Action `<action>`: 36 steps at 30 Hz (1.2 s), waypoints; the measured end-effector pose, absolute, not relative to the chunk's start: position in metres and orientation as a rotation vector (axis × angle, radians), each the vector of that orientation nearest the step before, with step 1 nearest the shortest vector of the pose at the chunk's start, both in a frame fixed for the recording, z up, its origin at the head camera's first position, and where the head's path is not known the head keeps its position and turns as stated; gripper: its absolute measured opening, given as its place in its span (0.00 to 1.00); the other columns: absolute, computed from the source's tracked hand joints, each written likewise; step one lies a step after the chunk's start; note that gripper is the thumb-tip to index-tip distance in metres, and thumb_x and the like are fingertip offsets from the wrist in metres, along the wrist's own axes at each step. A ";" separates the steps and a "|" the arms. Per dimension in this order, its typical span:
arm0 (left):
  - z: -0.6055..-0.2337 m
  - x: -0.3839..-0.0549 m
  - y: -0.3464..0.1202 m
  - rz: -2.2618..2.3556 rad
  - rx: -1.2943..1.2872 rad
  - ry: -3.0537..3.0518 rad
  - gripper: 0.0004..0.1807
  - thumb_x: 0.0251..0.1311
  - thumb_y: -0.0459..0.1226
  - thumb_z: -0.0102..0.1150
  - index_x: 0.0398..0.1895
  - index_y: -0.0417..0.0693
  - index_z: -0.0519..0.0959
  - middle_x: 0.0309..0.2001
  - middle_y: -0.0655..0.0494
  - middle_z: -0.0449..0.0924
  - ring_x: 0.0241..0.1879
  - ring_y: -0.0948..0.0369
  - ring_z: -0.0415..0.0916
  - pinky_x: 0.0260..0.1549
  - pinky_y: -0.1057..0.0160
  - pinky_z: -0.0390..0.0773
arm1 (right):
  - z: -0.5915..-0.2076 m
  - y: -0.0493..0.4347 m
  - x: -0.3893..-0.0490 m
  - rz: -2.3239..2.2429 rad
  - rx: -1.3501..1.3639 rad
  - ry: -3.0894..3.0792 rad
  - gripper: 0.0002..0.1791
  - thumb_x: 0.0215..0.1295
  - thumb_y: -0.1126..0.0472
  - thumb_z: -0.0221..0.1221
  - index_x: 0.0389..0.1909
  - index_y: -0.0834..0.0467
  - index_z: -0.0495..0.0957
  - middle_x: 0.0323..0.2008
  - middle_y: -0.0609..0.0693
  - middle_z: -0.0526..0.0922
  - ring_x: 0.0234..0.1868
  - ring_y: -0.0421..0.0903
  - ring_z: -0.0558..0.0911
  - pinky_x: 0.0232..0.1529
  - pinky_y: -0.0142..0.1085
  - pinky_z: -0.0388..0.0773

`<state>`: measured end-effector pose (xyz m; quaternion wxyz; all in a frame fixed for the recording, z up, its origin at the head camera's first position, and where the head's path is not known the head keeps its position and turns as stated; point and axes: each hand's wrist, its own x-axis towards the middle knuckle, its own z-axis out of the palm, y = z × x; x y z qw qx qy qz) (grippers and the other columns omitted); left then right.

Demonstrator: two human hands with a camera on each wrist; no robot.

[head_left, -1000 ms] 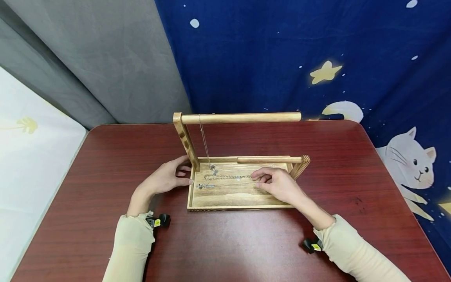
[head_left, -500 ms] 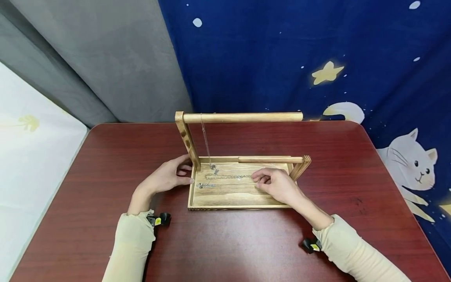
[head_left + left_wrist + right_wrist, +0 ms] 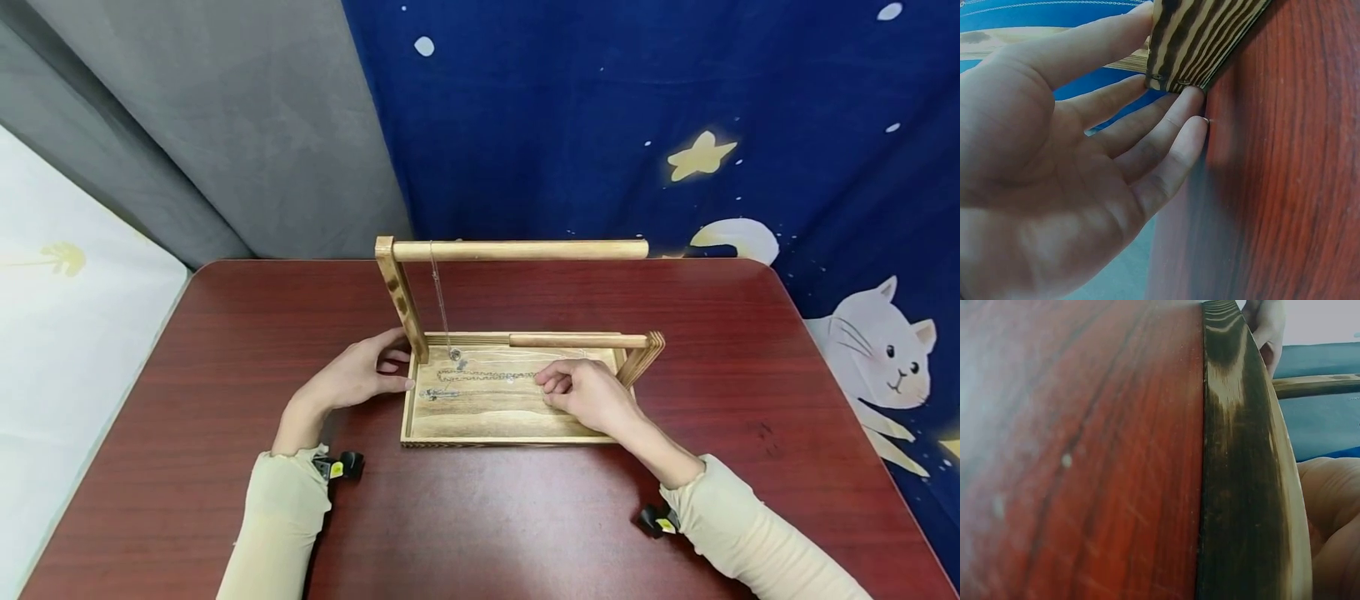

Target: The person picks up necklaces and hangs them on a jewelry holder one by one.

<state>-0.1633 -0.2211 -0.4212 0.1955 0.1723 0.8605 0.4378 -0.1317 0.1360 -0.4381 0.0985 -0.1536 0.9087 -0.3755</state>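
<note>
In the head view a wooden jewelry stand (image 3: 517, 430) has a tray base and two bars. My left hand (image 3: 356, 375) holds its left end, thumb at the rim and fingers beside the tall post. The left wrist view has these fingertips against the striped wooden end (image 3: 1194, 44). Over the tray, my right hand (image 3: 596, 392) has its curled fingertips at the right end of a chain necklace (image 3: 476, 376) lying lengthwise. Another necklace with a pendant (image 3: 438, 394) lies nearer the front left. One pendant necklace (image 3: 441, 300) hangs from the upper bar (image 3: 525, 250).
The stand rests on a dark red table (image 3: 480, 517). A shorter, lower bar (image 3: 577, 341) runs along the tray's back right, above the right hand. Behind the table hang a grey curtain (image 3: 300, 125) and a blue patterned curtain (image 3: 540, 108).
Both hands keep nearly the same places at the stand. The right thumb and fingers have drawn slightly closer together at the chain. The head view has shifted a little.
</note>
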 end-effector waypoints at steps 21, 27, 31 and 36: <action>-0.420 -0.163 -0.220 1.228 0.511 2.413 0.42 0.58 0.30 0.69 0.74 0.37 0.60 0.65 0.38 0.70 0.58 0.46 0.75 0.57 0.51 0.77 | -0.440 0.129 -0.131 -1.010 -0.400 2.769 0.04 0.54 0.58 0.72 0.26 0.48 0.86 0.23 0.37 0.78 0.27 0.34 0.75 0.30 0.29 0.74; -0.422 -0.163 -0.221 1.227 0.518 2.419 0.41 0.58 0.31 0.70 0.73 0.38 0.61 0.63 0.39 0.72 0.58 0.46 0.76 0.57 0.51 0.77 | -0.440 0.128 -0.132 -0.971 -0.427 2.783 0.05 0.55 0.57 0.72 0.24 0.46 0.86 0.23 0.37 0.77 0.26 0.34 0.75 0.30 0.30 0.73; -0.422 -0.163 -0.221 1.226 0.526 2.426 0.41 0.58 0.32 0.70 0.73 0.38 0.61 0.61 0.39 0.74 0.58 0.46 0.76 0.56 0.50 0.78 | -0.440 0.129 -0.133 -0.925 -0.472 2.791 0.06 0.56 0.58 0.71 0.23 0.45 0.86 0.23 0.36 0.77 0.27 0.34 0.74 0.31 0.31 0.73; -0.422 -0.163 -0.220 1.233 0.532 2.424 0.41 0.58 0.31 0.70 0.73 0.36 0.60 0.61 0.37 0.73 0.57 0.45 0.76 0.55 0.51 0.78 | -0.440 0.128 -0.132 -0.881 -0.522 2.803 0.06 0.58 0.58 0.70 0.23 0.46 0.85 0.25 0.37 0.76 0.28 0.34 0.74 0.33 0.31 0.74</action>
